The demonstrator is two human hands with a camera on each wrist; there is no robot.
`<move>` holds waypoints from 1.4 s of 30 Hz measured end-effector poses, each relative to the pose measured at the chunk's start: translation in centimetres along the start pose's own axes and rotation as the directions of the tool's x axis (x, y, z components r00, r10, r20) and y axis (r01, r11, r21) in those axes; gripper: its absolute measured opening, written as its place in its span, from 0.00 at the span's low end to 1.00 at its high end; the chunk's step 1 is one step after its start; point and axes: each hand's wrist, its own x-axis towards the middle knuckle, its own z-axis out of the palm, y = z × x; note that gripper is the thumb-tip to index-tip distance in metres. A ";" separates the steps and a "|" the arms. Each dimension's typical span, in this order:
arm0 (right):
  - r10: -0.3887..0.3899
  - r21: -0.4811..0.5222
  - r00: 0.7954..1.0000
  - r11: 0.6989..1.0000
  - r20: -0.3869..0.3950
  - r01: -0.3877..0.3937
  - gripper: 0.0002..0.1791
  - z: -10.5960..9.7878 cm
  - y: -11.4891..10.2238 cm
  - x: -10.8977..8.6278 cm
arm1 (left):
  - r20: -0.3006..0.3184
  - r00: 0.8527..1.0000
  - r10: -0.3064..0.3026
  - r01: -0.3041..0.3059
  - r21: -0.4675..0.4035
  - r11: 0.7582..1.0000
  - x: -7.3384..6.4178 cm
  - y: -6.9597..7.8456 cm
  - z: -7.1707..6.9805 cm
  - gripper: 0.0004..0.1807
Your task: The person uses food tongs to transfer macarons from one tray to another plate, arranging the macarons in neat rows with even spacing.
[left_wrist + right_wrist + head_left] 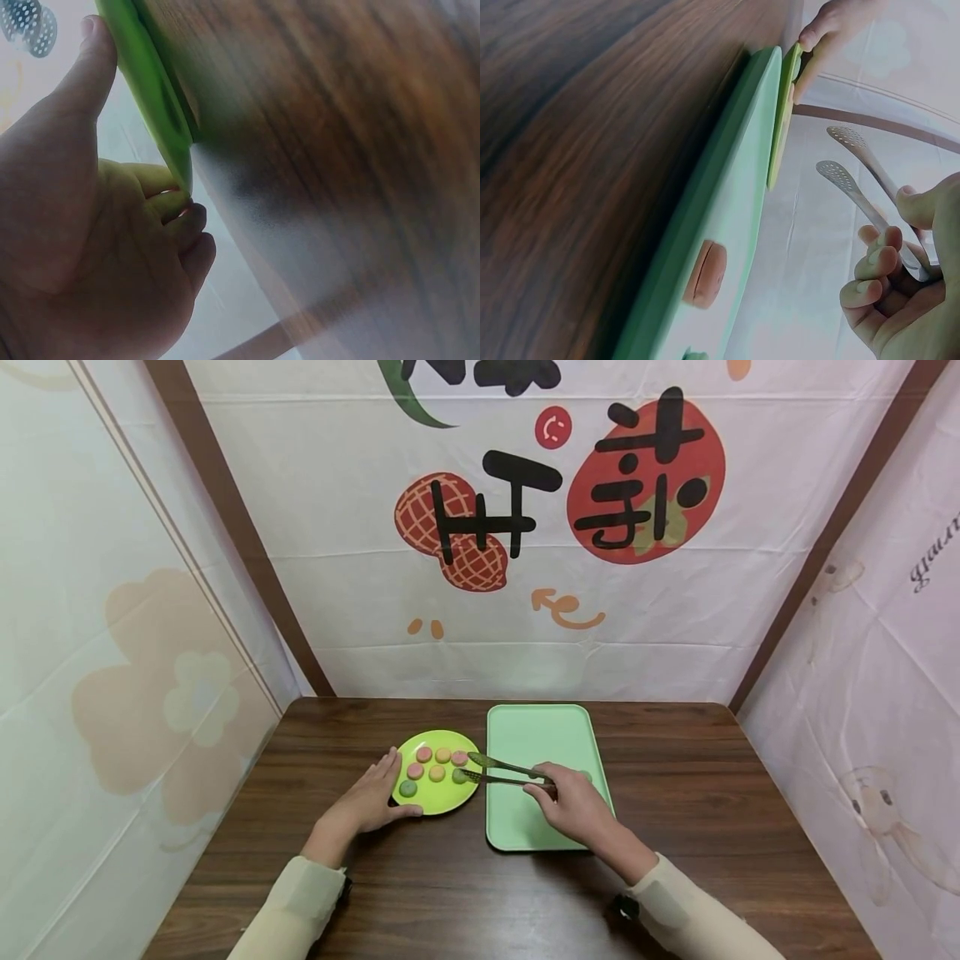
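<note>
My left hand (372, 797) holds the left rim of a lime-green plate (431, 806), thumb along the near edge and fingers along the far left. Several pink, yellow and green macarons lie on the plate. My right hand (573, 802) grips a pair of tongs (504, 765), whose perforated tips stand apart over the plate's right side. One tip is at a green macaron (458, 775); contact cannot be told. Nothing shows between the tips in the right wrist view. Beneath my right hand lies a mint-green tray (517, 822), bearing an orange-pink macaron (705, 274) and a green macaron (696, 355).
Both dishes stand side by side on a dark wooden table (675, 777), the tray right of the plate. A printed white cloth (337, 610) hangs behind the table, with more cloth at both sides.
</note>
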 end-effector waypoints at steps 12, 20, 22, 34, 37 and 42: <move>0.093 0.036 0.995 0.995 0.020 -0.093 0.17 -2.1 1.1 -1.5 | 0.001 1.000 0.000 0.000 -0.010 1.000 -0.1 0.1 -0.1 0.66; 0.099 0.033 0.995 0.995 -0.009 -0.099 0.15 -3.0 1.9 -2.5 | 0.006 1.000 0.008 -0.008 -0.010 1.000 -0.1 0.1 0.0 0.66; 0.113 0.035 0.994 0.993 -0.009 -0.113 0.15 -3.3 2.1 -2.8 | 0.009 1.000 0.007 -0.007 -0.010 1.000 -0.2 0.2 0.0 0.66; 0.078 0.015 0.997 0.997 -0.006 -0.078 0.13 -5.1 3.7 -3.8 | 0.000 1.000 0.017 -0.017 -0.006 1.000 0.0 0.0 -0.4 0.65; 0.072 0.020 0.997 0.997 0.007 -0.072 0.14 -5.4 4.1 -4.3 | 0.004 1.000 0.014 -0.014 -0.007 1.000 0.0 0.0 -0.4 0.66; 0.060 0.010 0.998 0.998 0.025 -0.060 0.13 -5.9 4.9 -5.0 | -0.002 1.000 0.015 -0.015 -0.008 1.000 0.0 -0.1 -0.2 0.66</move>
